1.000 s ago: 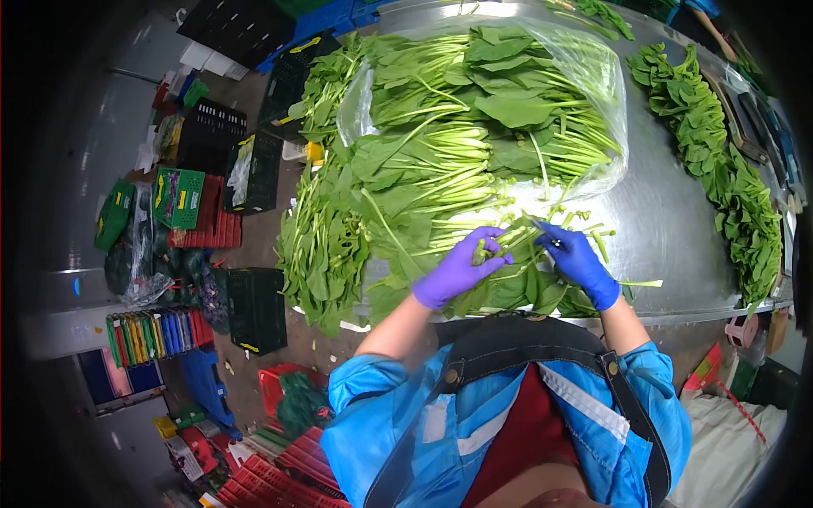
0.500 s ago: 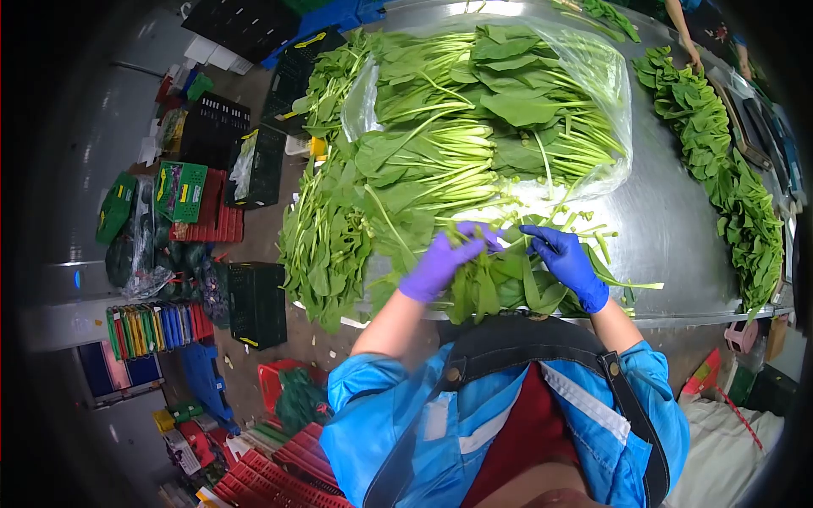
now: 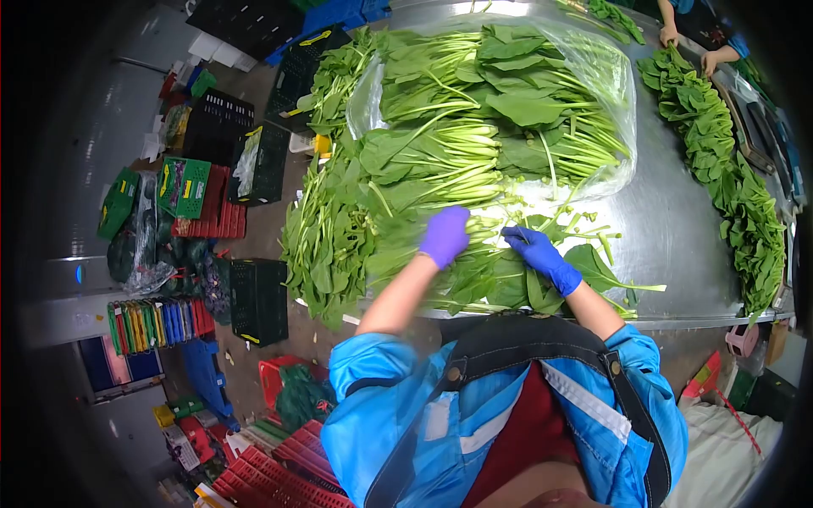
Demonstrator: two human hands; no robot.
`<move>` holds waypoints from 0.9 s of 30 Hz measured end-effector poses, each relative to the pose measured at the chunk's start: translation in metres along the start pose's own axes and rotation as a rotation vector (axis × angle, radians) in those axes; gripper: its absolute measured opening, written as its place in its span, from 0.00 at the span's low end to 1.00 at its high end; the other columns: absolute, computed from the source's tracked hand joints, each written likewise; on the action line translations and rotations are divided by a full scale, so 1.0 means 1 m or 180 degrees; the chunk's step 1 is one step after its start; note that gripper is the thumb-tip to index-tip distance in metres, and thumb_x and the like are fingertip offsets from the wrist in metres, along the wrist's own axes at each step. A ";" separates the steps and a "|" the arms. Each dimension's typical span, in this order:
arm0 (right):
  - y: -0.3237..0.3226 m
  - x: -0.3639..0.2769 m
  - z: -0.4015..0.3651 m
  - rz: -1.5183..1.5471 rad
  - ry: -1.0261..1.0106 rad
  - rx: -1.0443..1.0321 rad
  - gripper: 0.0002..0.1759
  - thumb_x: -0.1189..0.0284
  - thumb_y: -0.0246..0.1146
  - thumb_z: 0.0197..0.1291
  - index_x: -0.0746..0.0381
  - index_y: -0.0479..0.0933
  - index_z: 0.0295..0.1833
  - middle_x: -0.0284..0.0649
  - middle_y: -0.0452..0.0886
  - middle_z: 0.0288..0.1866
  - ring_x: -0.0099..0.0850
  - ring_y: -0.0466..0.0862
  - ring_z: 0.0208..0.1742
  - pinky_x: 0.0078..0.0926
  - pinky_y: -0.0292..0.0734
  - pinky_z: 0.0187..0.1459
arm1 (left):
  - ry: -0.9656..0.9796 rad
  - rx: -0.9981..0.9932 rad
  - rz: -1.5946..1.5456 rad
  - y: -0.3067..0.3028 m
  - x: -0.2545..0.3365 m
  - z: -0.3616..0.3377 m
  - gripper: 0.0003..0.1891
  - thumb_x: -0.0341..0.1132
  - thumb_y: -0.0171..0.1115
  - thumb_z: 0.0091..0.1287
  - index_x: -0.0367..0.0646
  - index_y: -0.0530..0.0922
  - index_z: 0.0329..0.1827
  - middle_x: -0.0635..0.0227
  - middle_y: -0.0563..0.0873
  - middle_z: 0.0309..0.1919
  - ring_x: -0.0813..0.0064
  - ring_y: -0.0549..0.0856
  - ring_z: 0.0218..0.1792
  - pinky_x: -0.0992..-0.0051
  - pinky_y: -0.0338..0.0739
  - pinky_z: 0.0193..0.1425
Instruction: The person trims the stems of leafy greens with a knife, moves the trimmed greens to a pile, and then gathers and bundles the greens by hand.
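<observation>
My left hand (image 3: 445,237), in a purple glove, is closed over the stalks of greens near the table's front; what its fingers hold is hidden. To its right my right hand (image 3: 542,256), in a blue glove, has its fingers bent around a small dark object (image 3: 514,234) that is too small to name. Loose leaves (image 3: 508,284) lie below both hands. Beyond them, bunched leafy greens (image 3: 461,157) lie in rows on clear plastic (image 3: 625,144). Cut stem pieces (image 3: 584,222) are scattered right of my hands.
A heap of greens (image 3: 326,241) lines the metal table's (image 3: 669,245) left edge, and a row of bunches (image 3: 711,144) its right side. Another person's hands (image 3: 710,63) touch that row's far end. Dark crates (image 3: 259,300) stand on the floor at left.
My left hand has moved up and away from the leaves in front of me, onto the stalks. My right hand has shifted slightly left. The other person's second hand now shows near the right row.
</observation>
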State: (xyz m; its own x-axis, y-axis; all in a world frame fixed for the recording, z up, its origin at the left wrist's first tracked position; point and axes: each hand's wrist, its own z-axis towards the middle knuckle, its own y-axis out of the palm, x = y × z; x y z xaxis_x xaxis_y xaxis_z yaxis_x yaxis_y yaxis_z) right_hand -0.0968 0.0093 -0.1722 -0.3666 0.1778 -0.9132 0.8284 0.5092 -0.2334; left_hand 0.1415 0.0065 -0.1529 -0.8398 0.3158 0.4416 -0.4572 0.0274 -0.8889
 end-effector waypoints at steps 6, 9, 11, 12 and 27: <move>-0.026 0.006 -0.018 0.0037 0.0173 0.0125 0.17 0.68 0.58 0.63 0.62 0.77 0.56 0.41 0.84 0.46 0.27 0.82 0.47 0.25 0.74 0.50 | 0.0140 -0.0828 0.0129 0.030 -0.005 0.015 0.14 0.31 0.59 0.50 0.40 0.78 0.41 0.51 0.82 0.37 0.52 0.80 0.42 0.58 0.74 0.46; -0.028 0.012 -0.023 -0.0126 -0.0082 0.0280 0.16 0.71 0.58 0.64 0.61 0.77 0.57 0.40 0.85 0.42 0.25 0.82 0.43 0.23 0.75 0.45 | 0.0064 -0.0685 -0.0405 0.012 -0.006 0.008 0.13 0.33 0.60 0.53 0.39 0.77 0.42 0.52 0.82 0.38 0.52 0.81 0.40 0.59 0.74 0.46; -0.028 0.002 -0.025 -0.0353 -0.0283 0.0433 0.17 0.72 0.58 0.63 0.61 0.77 0.57 0.41 0.85 0.40 0.26 0.83 0.42 0.22 0.76 0.43 | 0.0099 -0.0511 -0.0632 -0.015 0.005 0.014 0.13 0.34 0.61 0.55 0.39 0.77 0.42 0.51 0.82 0.38 0.53 0.81 0.39 0.61 0.75 0.45; -0.024 -0.010 -0.026 -0.0411 -0.0567 0.0547 0.17 0.74 0.58 0.62 0.61 0.77 0.57 0.43 0.85 0.39 0.29 0.84 0.40 0.24 0.77 0.42 | -0.0157 -0.0410 -0.1020 -0.030 0.013 0.018 0.13 0.36 0.62 0.57 0.38 0.77 0.42 0.54 0.83 0.37 0.59 0.82 0.36 0.65 0.76 0.43; -0.027 -0.033 0.002 -0.1184 -0.0679 0.0920 0.22 0.78 0.58 0.54 0.58 0.77 0.57 0.45 0.82 0.30 0.39 0.82 0.30 0.32 0.77 0.36 | -0.1093 0.0061 -0.3868 -0.086 0.074 0.004 0.21 0.23 0.74 0.48 0.41 0.71 0.40 0.72 0.79 0.28 0.83 0.76 0.32 0.79 0.73 0.39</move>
State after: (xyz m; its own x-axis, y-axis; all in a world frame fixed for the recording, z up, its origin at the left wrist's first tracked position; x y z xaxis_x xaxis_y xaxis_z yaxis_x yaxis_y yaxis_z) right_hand -0.1061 -0.0116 -0.1364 -0.5890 -0.1619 -0.7917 0.7527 0.2465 -0.6105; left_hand 0.1177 0.0234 -0.0434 0.0929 -0.1656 0.9818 -0.9874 0.1118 0.1123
